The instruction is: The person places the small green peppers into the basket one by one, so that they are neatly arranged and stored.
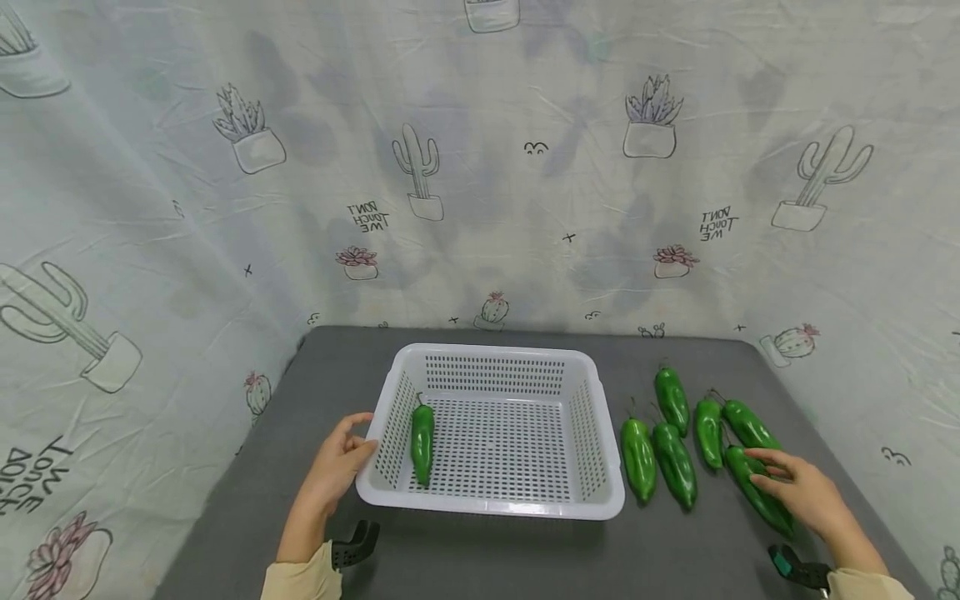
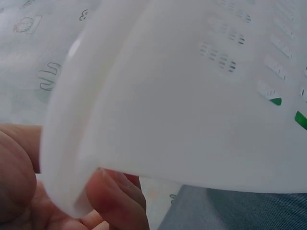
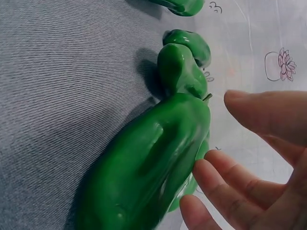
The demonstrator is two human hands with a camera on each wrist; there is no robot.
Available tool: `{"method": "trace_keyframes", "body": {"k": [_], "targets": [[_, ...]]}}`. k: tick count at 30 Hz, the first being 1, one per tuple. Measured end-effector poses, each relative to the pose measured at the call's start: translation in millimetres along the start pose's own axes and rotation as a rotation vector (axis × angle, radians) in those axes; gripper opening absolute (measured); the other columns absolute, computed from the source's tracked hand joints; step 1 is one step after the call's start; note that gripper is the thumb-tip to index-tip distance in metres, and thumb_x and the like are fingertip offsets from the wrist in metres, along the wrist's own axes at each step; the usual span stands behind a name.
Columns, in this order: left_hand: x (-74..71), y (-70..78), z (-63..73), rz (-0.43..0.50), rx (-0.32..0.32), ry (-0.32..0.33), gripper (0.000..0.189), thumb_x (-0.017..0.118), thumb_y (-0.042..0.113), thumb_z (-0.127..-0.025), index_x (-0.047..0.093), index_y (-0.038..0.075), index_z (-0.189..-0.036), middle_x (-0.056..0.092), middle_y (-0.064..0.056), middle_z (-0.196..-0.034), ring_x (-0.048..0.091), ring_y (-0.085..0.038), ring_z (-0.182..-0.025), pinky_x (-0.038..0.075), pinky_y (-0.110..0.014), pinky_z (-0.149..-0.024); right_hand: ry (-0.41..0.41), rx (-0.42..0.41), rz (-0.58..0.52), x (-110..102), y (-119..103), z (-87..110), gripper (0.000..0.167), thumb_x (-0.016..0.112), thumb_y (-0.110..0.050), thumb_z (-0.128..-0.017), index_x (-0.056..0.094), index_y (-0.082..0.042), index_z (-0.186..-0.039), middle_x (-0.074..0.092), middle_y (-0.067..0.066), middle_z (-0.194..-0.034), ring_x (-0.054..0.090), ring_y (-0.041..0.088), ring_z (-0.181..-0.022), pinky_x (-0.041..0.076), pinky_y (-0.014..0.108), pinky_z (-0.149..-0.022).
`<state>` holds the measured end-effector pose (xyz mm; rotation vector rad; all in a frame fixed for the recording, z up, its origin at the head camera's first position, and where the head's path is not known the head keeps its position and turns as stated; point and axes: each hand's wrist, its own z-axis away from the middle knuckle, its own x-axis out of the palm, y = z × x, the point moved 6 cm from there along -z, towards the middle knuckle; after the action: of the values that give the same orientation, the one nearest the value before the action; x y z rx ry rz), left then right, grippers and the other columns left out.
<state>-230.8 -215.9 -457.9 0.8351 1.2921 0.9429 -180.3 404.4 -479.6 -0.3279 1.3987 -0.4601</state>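
Note:
My left hand grips the left rim of a white perforated plastic basket. In the left wrist view, the fingers curl under the basket's thick edge. One green pepper lies inside the basket near its left wall. At the right, my right hand reaches over the nearest green pepper, thumb and fingers spread apart. The right wrist view shows that large glossy pepper lying on the cloth, with the fingertips close along its side and nothing in the grasp.
Several more green peppers lie between the basket and my right hand, among them a lighter one beside the basket's right wall and one farther back. A grey cloth-covered table lies beneath. A cactus-print curtain encloses the back and sides.

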Motion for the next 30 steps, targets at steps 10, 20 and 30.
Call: {"method": "trace_keyframes", "body": {"k": [10, 20, 30], "targets": [[-0.2, -1.0, 0.1, 0.006, -0.006, 0.011, 0.046, 0.053, 0.004, -0.093, 0.038, 0.002, -0.137, 0.063, -0.022, -0.096, 0.061, -0.021, -0.081, 0.046, -0.032, -0.068, -0.018, -0.009, 0.038, 4.0, 5.7, -2.0, 0.053, 0.063, -0.026, -0.090, 0.049, 0.004, -0.132, 0.044, 0.040, -0.129, 0.047, 0.056, -0.110, 0.044, 0.056, -0.072], [0.2, -1.3, -1.4, 0.010, -0.004, 0.010, 0.047, 0.052, 0.005, -0.093, 0.038, 0.002, -0.138, 0.063, -0.022, -0.096, 0.061, -0.022, -0.082, 0.046, -0.032, -0.068, 0.018, -0.027, 0.073, 9.1, 10.6, -4.9, 0.048, 0.069, -0.012, -0.082, 0.056, 0.003, -0.125, 0.048, 0.040, -0.123, 0.051, 0.056, -0.104, 0.043, 0.060, -0.072], [0.4, 0.3, -0.3, 0.018, 0.001, 0.018, 0.046, 0.052, 0.005, -0.093, 0.038, 0.002, -0.137, 0.063, -0.022, -0.097, 0.062, -0.027, -0.085, 0.047, -0.033, -0.069, 0.067, -0.053, 0.103, 13.7, 9.8, -4.8, 0.047, 0.070, -0.008, -0.079, 0.058, 0.003, -0.122, 0.052, 0.040, -0.117, 0.053, 0.055, -0.099, 0.042, 0.062, -0.072]]}}
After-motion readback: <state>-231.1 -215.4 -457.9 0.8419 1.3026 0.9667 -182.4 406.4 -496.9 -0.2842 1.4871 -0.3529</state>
